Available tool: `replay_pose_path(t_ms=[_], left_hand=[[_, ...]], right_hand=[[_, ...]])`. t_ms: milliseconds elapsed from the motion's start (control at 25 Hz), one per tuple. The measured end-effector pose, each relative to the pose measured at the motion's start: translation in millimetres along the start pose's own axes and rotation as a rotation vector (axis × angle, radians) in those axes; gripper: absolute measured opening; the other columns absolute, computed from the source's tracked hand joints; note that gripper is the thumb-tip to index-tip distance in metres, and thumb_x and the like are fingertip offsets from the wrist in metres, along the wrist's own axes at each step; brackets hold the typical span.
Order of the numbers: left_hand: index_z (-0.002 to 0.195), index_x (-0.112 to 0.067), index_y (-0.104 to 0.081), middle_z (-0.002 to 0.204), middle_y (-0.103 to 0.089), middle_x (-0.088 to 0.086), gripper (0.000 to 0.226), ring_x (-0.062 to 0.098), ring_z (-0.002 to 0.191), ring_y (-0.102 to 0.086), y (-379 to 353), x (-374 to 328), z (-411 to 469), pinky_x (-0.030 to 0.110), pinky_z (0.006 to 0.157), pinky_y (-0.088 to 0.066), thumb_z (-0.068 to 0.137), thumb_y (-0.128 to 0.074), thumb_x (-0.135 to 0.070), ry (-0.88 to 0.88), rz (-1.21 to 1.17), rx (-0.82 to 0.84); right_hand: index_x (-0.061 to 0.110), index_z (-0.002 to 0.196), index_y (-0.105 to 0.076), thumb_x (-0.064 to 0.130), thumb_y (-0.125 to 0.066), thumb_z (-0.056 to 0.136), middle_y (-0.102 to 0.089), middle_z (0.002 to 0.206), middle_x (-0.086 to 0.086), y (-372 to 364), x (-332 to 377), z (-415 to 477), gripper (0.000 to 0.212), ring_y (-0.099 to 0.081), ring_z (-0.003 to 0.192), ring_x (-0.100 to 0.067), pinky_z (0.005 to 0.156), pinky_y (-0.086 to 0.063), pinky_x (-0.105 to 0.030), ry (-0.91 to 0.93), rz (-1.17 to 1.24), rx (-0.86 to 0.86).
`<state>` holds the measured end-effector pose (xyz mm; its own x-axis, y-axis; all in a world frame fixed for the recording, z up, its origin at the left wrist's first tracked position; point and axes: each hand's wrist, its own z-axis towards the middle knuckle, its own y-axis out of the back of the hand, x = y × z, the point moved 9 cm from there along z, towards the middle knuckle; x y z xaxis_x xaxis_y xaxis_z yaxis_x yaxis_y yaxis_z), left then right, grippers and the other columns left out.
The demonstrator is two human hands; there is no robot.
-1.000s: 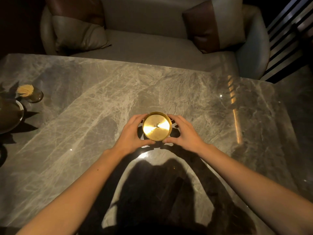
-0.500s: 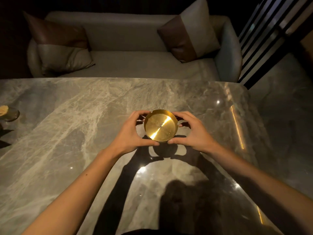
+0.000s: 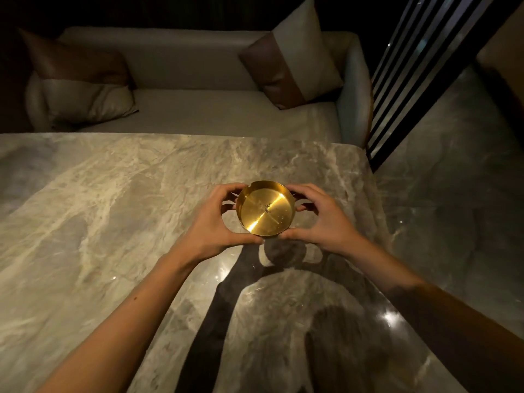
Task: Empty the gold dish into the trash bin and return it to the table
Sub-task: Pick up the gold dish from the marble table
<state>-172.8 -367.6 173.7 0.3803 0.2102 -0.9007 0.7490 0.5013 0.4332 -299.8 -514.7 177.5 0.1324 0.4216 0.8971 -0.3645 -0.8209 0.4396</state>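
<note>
A broad marble surface (image 3: 113, 222) with pale veining fills most of the view, its polish catching small glints of light and carrying the dark shadows of two arms and a dish. Beyond its far edge stands a light upholstered sofa (image 3: 184, 109), with a two-tone brown and cream cushion (image 3: 82, 86) slumped at its left end and a second such cushion (image 3: 292, 63) propped upright at its right end. To the right of the sofa runs a slatted dark screen (image 3: 419, 75), and a glossy stone floor (image 3: 453, 194) lies beside the surface on that side. Two bare forearms reach in from the bottom of the frame. The left hand (image 3: 215, 222) and the right hand (image 3: 323, 219) cup the gold dish (image 3: 265, 212) between them, each grip curled around the rim with the thumb at the near edge and the fingers round the far side. The dish is held above the surface, near its right edge, tilted so its open face shows. A small speck of dark debris (image 3: 267, 206) sits at the centre of the dish.
</note>
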Motion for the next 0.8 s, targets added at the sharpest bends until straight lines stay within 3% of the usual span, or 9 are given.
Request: replay_pose_path(t_ms=[240,480,640,800], left_hand=[[0.124,-0.047,-0.048,0.129,-0.053,-0.013,0.09,0.004,0.114,-0.056,-16,0,10,0.017,0.095,-0.049,0.045,-0.092,-0.049,-0.033,-0.041,0.067],[0.13,-0.031,-0.051,0.128,-0.054,-0.002,0.097,0.009,0.114,-0.056,-38,6,22,0.023,0.098,-0.049,0.043,-0.091,-0.05,-0.058,-0.11,0.151],[0.124,-0.044,-0.049,0.126,-0.054,-0.005,0.092,0.001,0.112,-0.056,-62,-3,26,0.012,0.094,-0.046,0.043,-0.091,-0.049,-0.068,-0.13,0.197],[0.13,-0.033,-0.05,0.128,-0.054,-0.004,0.1,-0.004,0.113,-0.054,-103,-15,33,0.007,0.094,-0.044,0.043,-0.098,-0.039,-0.046,-0.112,0.24]], right_hand=[[0.024,0.134,-0.053,0.028,-0.093,0.056,-0.053,0.127,0.006,9,-5,-12,0.087,-0.056,0.113,-0.005,0.091,-0.052,-0.021,-0.07,-0.039,-0.041],[0.02,0.137,-0.052,0.027,-0.093,0.056,-0.053,0.132,0.002,20,-7,-28,0.091,-0.056,0.116,-0.008,0.093,-0.053,-0.024,-0.156,-0.084,-0.112],[0.019,0.137,-0.052,0.028,-0.093,0.056,-0.053,0.131,0.002,39,-14,-45,0.091,-0.056,0.115,-0.005,0.092,-0.052,-0.02,-0.195,-0.116,-0.135],[0.021,0.136,-0.051,0.027,-0.093,0.057,-0.053,0.129,0.005,70,-30,-67,0.089,-0.055,0.115,-0.003,0.093,-0.049,-0.016,-0.216,-0.111,-0.143]])
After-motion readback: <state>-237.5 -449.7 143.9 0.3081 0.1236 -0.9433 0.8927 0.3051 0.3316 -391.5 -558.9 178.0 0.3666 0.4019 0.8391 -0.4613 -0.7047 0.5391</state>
